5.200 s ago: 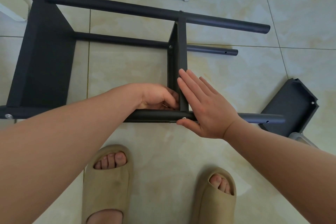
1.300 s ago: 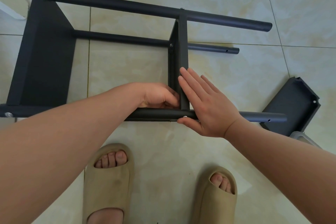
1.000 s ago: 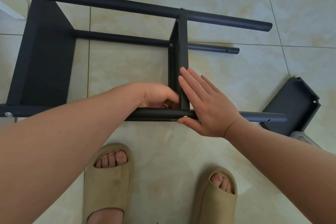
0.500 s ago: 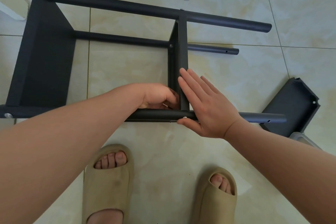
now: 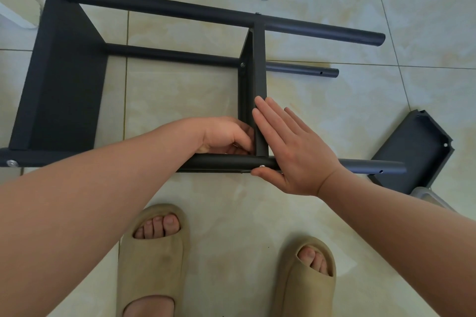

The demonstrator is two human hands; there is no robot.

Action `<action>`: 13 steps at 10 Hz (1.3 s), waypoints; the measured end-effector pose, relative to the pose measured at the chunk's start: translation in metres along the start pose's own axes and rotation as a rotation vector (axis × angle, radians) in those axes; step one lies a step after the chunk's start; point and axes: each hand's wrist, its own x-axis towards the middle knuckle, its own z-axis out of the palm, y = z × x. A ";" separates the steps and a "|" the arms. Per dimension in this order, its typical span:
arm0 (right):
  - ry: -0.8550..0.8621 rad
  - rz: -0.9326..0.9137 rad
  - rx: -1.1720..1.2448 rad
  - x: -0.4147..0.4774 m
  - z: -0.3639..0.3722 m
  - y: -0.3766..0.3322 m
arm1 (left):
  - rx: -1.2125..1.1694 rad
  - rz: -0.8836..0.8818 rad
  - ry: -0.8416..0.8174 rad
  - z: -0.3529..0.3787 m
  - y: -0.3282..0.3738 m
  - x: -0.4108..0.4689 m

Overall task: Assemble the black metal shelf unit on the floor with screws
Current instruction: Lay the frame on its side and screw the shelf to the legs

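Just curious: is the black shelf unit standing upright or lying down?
Lying down: the shelf unit has its long posts running flat along the tiled floor.

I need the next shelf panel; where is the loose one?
Head view, far right: the loose shelf panel sits by the near pole's open end.

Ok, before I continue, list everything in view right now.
Black metal shelf frame: one, black, on its side on the floor, two panels fitted.
Loose flat black metal panel: one, black, floor at right.
Silver screw heads: at least four, silver, at frame joints.
Clear plastic container: one, clear, at the loose panel's near edge.
Beige foam slide sandals: two, beige, worn, bottom of view.
Left hand: one, fingers curled in the corner of middle panel and near tube.
Right hand: one, flat against the middle panel.
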 end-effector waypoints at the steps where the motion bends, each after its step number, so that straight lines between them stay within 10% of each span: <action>1: 0.001 -0.001 0.001 0.000 0.000 0.000 | 0.057 -0.022 0.010 0.001 0.002 -0.001; 13: -0.002 -0.001 -0.003 0.000 0.000 0.000 | 0.020 -0.054 -0.001 -0.001 -0.001 0.001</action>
